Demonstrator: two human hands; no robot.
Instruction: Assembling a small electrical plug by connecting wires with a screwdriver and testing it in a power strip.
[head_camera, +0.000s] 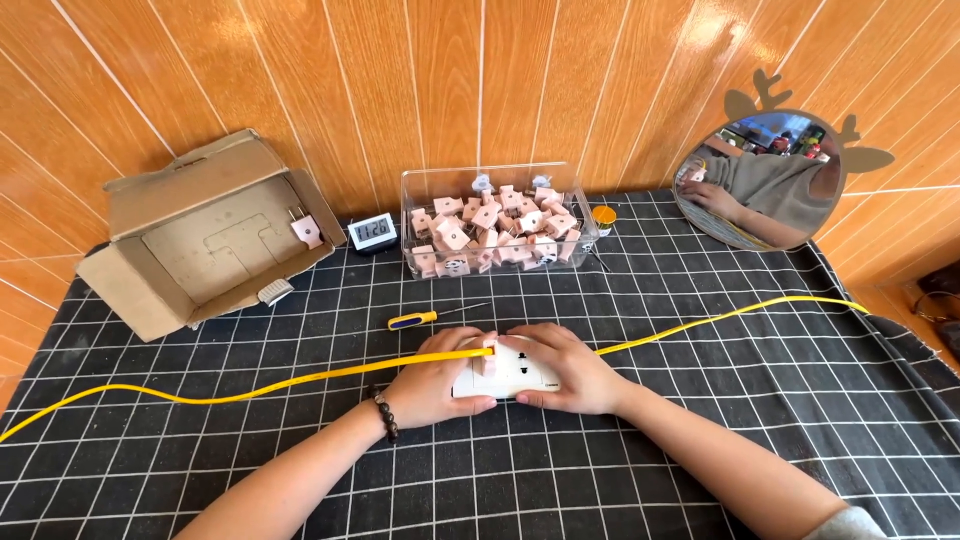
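Observation:
Both my hands rest on a white socket block (515, 375) lying on the black checked cloth (700, 440). My left hand (432, 385) grips its left end, fingers curled over a small pink plug adapter (487, 358) that sits on the block. My right hand (565, 368) covers the right part of the block and presses down on it. A long yellow cable (300, 378) runs across the cloth from the left edge, passes under my hands and continues to the right edge.
A clear plastic bin (498, 180) with several pink adapters stands at the back centre. An open cardboard box (205, 235) lies at back left, a small digital clock (372, 232) beside it. A yellow-handled screwdriver (430, 317) lies near my hands. A round mirror (765, 180) leans on the wooden wall.

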